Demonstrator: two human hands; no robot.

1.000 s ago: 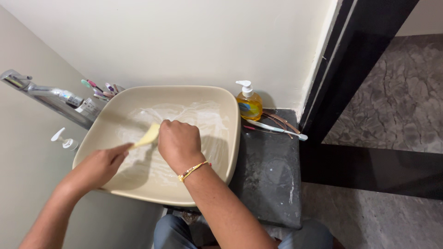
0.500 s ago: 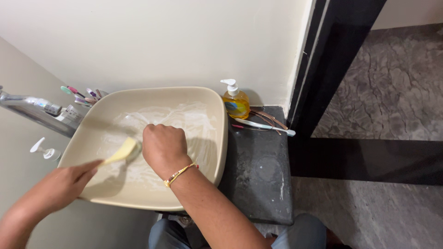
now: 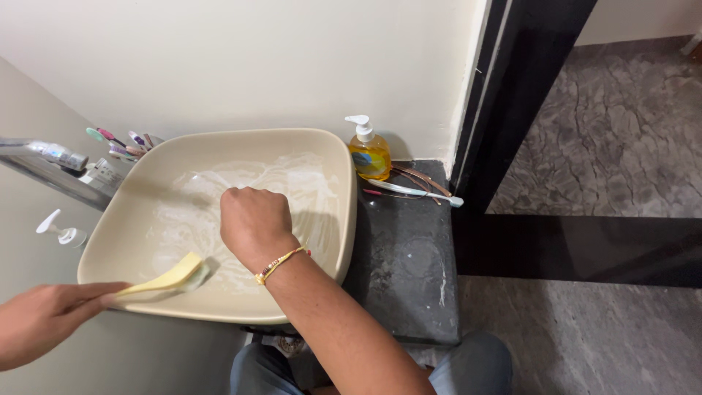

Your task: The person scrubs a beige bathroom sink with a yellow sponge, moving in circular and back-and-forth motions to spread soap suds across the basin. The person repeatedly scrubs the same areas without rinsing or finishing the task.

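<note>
Since the earlier frames my left hand point(image 3: 40, 322) has pulled back toward me, and the yellow sponge point(image 3: 167, 278) has slid from the middle of the basin down to its near rim; the view has shifted a bit too. My right hand point(image 3: 252, 223) has barely moved, still balled over the basin floor. Left grip: fingers pinched narrow on the near end of the sponge, holding it flat, its far end pressed on the inner wall of the cream sink basin point(image 3: 333, 146) just inside the near rim. Right grip: closed fist, knuckles up, low in the basin; I cannot tell whether it holds anything or touches the basin, since the underside is hidden. There is a beaded bracelet point(image 3: 279, 263) on that wrist. The sponge is thin, pale yellow, slightly curled, wet-looking at the tip. The basin is rounded-square, streaked with white foam point(image 3: 292, 179) beyond and around the right fist. Past the right hand, on the dark counter point(image 3: 409, 256), are an amber soap pump bottle point(image 3: 369, 152), a white toothbrush point(image 3: 415, 192) and thin reddish sticks beside it. Beyond the left hand are a metal tap point(image 3: 51, 164), a cluster of toothbrushes point(image 3: 121, 143) and a small white pump top point(image 3: 58, 230) outside the basin.
</note>
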